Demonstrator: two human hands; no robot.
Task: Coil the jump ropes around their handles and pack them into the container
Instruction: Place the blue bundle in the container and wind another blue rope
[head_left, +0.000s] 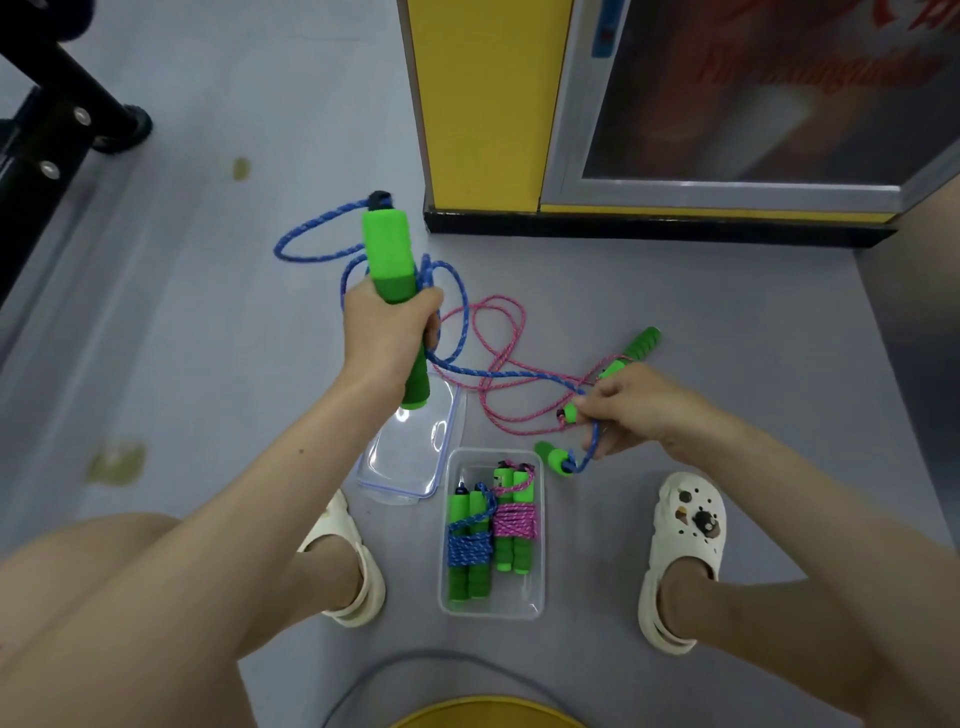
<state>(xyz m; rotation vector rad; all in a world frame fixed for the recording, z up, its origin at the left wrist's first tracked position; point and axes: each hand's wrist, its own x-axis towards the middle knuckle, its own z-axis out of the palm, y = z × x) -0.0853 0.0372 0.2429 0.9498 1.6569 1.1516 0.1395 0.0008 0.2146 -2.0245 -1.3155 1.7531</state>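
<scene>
My left hand (387, 332) grips a green foam handle (389, 254) of the blue jump rope (311, 244), held upright above the floor. The blue rope loops behind it and runs right to my right hand (631, 410), which pinches the rope near its other green handle (556, 460). A pink jump rope (498, 332) lies loose on the floor with a green handle (641, 343) just beyond my right hand. The clear container (535, 605) between my feet holds two coiled ropes, one blue (467, 548), one pink (511, 522).
The container's clear lid (410, 457) lies on the grey floor just left of it. A yellow pillar (483, 104) and a glass-fronted cabinet (753, 93) stand ahead. Black metal frame legs (62, 114) are at far left. My feet in white clogs flank the container.
</scene>
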